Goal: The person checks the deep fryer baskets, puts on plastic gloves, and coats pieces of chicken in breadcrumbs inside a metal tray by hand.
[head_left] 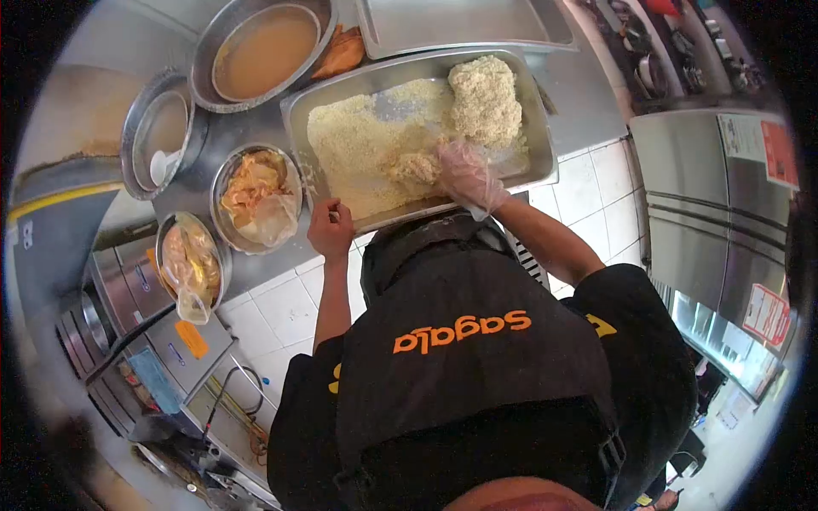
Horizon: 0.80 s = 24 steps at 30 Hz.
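Observation:
A large metal tray point(294, 128) holds pale, crumbly breading point(354, 140). My right hand point(471, 177), in a clear plastic glove, is down in the tray with its fingers closed at a breading-coated piece of meat point(415, 168); the fingertips are partly hidden. Beyond that hand, a big heap of coated pieces point(486, 100) fills the far right corner. My bare left hand point(331, 228) is at the tray's near left corner, its fingers curled against the rim. Beside it stands a metal bowl point(219, 223) of raw meat pieces point(254, 183) with a clear plastic bag point(274, 220).
Left of the tray, another bowl point(224, 264) holds meat and plastic. Behind are a basin of cloudy brown liquid point(266, 53), a basin with a white scoop point(162, 166), and a second metal tray point(464, 21). A steel fridge point(690, 187) stands at right.

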Each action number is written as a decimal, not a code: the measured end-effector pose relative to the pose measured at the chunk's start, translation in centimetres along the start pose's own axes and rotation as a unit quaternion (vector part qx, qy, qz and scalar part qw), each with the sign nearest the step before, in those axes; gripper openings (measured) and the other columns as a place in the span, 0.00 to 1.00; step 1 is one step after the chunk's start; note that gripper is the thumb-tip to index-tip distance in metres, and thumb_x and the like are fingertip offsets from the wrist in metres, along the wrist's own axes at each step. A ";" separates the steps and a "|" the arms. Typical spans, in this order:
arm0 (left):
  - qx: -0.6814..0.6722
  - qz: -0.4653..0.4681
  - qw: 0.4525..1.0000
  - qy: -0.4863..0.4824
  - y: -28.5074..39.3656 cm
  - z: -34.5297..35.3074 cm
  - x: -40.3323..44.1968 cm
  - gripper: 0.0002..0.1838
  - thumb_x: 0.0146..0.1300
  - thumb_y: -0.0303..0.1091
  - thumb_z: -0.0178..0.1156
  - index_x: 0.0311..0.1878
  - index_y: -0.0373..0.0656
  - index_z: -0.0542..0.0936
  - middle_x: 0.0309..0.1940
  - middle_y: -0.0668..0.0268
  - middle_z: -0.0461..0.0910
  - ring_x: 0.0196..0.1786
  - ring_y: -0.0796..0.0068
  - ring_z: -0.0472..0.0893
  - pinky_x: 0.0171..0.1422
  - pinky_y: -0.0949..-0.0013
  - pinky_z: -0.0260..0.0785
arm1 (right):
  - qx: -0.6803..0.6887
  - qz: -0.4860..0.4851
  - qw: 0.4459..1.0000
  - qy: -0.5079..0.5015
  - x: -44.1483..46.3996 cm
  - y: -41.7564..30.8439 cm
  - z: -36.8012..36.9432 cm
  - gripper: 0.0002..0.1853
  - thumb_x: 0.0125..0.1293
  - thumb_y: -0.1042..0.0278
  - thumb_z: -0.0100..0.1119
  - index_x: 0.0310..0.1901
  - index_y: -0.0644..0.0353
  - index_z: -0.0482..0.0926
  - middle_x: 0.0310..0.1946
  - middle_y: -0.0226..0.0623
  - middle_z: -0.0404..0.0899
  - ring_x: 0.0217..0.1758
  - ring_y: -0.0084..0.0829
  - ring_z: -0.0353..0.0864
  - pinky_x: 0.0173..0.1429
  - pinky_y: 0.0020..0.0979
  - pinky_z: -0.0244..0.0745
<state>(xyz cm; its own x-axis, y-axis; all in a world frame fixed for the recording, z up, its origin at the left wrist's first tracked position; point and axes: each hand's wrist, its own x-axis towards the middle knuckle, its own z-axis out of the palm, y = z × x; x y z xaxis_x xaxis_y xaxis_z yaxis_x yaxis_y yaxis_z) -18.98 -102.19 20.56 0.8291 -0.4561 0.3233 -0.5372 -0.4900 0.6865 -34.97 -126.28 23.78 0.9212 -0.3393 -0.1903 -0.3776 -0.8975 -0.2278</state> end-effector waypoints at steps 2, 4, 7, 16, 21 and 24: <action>0.005 -0.023 1.000 -0.013 0.0 -0.1 -0.1 0.05 0.51 0.30 0.62 0.33 0.44 0.79 0.23 0.66 0.78 0.21 0.73 0.76 0.26 0.70 0.68 | 0.025 0.017 1.000 0.000 0.2 -1.3 -0.3 0.26 0.53 0.57 0.60 0.52 0.62 0.69 0.45 0.52 0.70 0.49 0.49 0.72 0.48 0.46 0.71; 0.018 -0.024 0.999 -0.022 -0.1 -0.1 0.0 0.06 0.51 0.31 0.62 0.33 0.44 0.80 0.23 0.65 0.79 0.21 0.72 0.76 0.27 0.69 0.68 | 0.029 0.023 0.999 0.021 0.2 -1.8 0.0 0.24 0.53 0.58 0.59 0.49 0.62 0.71 0.43 0.52 0.71 0.48 0.49 0.73 0.48 0.46 0.71; 0.036 -0.006 0.999 -0.012 -0.1 -0.1 0.0 0.05 0.51 0.31 0.62 0.32 0.44 0.79 0.23 0.66 0.78 0.20 0.73 0.76 0.26 0.70 0.68 | 0.028 0.019 0.998 0.046 0.2 -1.4 1.1 0.24 0.52 0.56 0.60 0.48 0.62 0.73 0.42 0.51 0.72 0.46 0.48 0.74 0.47 0.46 0.72; 0.008 -0.016 1.000 0.017 -0.3 0.0 -0.1 0.04 0.51 0.29 0.61 0.32 0.46 0.79 0.24 0.67 0.77 0.20 0.73 0.75 0.25 0.70 0.67 | 0.183 0.172 0.948 -0.197 3.8 1.8 -2.1 0.27 0.48 0.54 0.64 0.47 0.64 0.75 0.32 0.46 0.77 0.37 0.38 0.77 0.45 0.40 0.74; 0.024 -0.005 0.999 0.025 -0.3 -0.1 0.1 0.03 0.52 0.30 0.61 0.31 0.46 0.78 0.24 0.66 0.77 0.20 0.72 0.75 0.25 0.69 0.68 | 0.334 0.169 0.919 -0.124 4.4 4.3 -3.1 0.27 0.44 0.49 0.66 0.38 0.67 0.80 0.34 0.45 0.81 0.40 0.35 0.79 0.48 0.37 0.74; 0.020 -0.010 0.999 0.031 0.0 -0.2 0.1 0.03 0.52 0.30 0.60 0.31 0.46 0.78 0.25 0.67 0.77 0.19 0.72 0.75 0.25 0.69 0.68 | 0.329 0.199 0.914 -0.132 3.7 2.9 -8.3 0.28 0.46 0.50 0.65 0.42 0.67 0.80 0.41 0.44 0.81 0.46 0.36 0.78 0.55 0.35 0.70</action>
<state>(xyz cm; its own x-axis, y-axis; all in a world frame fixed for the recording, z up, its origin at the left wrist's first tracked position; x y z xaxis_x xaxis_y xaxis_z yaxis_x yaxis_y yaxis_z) -18.81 -102.12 20.69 0.8473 -0.4000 0.3493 -0.5246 -0.5282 0.6677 -31.91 -132.47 30.37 0.6774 -0.4439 -0.5866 -0.7318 -0.3250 -0.5991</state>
